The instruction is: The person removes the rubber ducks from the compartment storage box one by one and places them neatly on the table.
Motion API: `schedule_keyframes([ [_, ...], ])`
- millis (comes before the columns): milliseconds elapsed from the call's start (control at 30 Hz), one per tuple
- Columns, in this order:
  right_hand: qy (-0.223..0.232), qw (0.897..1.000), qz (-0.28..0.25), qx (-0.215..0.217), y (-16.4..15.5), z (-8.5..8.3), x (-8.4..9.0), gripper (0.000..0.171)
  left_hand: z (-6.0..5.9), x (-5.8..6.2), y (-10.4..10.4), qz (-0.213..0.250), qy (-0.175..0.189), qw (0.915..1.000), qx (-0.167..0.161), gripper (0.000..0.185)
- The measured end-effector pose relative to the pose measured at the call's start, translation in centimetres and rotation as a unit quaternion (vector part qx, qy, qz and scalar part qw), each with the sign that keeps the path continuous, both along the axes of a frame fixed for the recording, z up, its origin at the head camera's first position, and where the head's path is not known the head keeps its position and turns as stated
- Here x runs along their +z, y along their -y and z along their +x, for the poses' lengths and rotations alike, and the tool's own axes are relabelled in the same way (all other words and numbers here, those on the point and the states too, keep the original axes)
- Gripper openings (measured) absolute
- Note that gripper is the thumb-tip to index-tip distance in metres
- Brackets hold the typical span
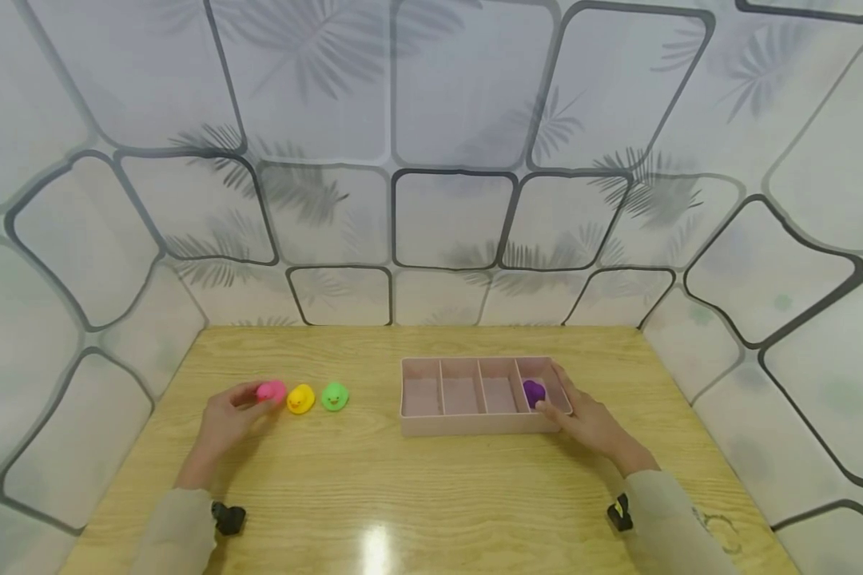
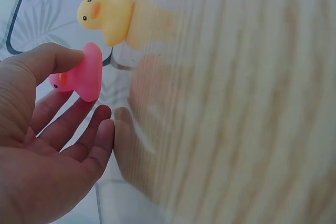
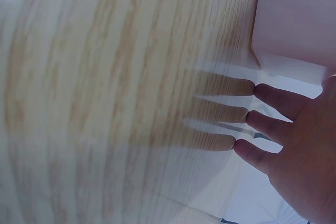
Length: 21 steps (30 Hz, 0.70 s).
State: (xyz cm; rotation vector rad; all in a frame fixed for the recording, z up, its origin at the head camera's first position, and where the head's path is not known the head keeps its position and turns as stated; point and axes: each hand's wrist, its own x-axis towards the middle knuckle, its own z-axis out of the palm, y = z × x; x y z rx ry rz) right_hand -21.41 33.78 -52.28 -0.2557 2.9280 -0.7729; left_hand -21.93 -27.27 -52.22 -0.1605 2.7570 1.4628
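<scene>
Pink rubber duck (image 1: pixel 271 390), head view: it sits at the left end of a row on the wooden counter (image 1: pixel 374 487), with the yellow duck (image 1: pixel 300 398) just beside it and the green duck (image 1: pixel 334 396) next along to the right. Left hand (image 1: pixel 228 419) is at the pink one, thumb and fingers closing round it from the left and near side; it is by far the nearer hand. Right hand (image 1: pixel 591 425) rests at the right end of the pink four-compartment tray (image 1: pixel 475 427), fingers lying relaxed along the near rim; a purple duck (image 1: pixel 534 392) lies in the rightmost compartment, the other three show nothing inside. Tray lies well apart to the right of the duck row, its long axis left-right.

Left wrist view: left hand (image 2: pixel 42 145) pinches the pink duck (image 2: pixel 84 74) with thumb on top and fingers loosely spread beneath; the yellow duck (image 2: pixel 107 17) is just beyond.

Right wrist view: right hand (image 3: pixel 299 150) holds nothing, straight fingers on the counter beside the tray (image 3: pixel 296 19) corner.

No brands or readable writing anywhere.
</scene>
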Motion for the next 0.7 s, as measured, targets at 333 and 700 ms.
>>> schedule_keyframes([
  [333,0.002,1.0,0.003,0.0,0.1,0.0,0.2,0.089,-0.2,-0.8,0.1,-0.016,-0.038,0.9991,-0.007,0.05],
  [700,0.014,1.0,0.0,-0.004,0.1,0.0,0.1,0.09,-0.4,-1.3,0.4,-0.023,-0.03,0.9993,-0.008,0.055],
])
